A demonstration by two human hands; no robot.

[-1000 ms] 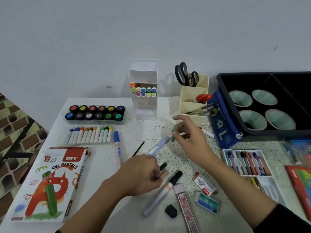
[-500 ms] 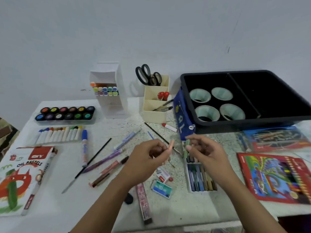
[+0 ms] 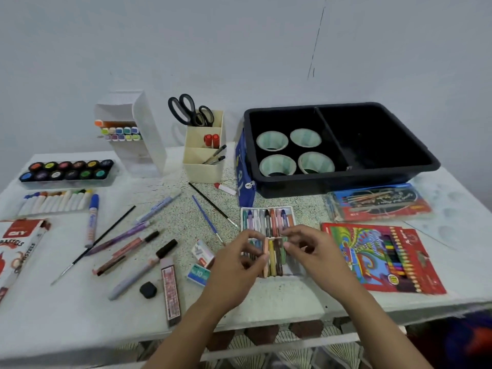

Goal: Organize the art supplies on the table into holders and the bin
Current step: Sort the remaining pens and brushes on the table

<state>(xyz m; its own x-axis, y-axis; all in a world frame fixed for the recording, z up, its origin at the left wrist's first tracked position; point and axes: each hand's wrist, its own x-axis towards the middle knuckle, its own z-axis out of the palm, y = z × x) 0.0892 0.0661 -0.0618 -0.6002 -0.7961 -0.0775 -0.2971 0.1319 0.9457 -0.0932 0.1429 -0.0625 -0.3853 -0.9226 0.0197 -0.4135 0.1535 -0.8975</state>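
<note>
Lower centre, pastel tray (image 3: 267, 208): near half mostly hidden.
Left hand (image 3: 237, 265): you pinch peach pastel (image 3: 265, 270).
Right hand (image 3: 316, 251): fingers (image 3: 295, 232) narrow at green pastel (image 3: 283, 253); hold unclear.

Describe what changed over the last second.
The left hand picked up a peach pastel; the right hand kept its green pastel. Both carried them from the markers to the pastel tray and hold them over it. Bin and holders stayed put.
</note>
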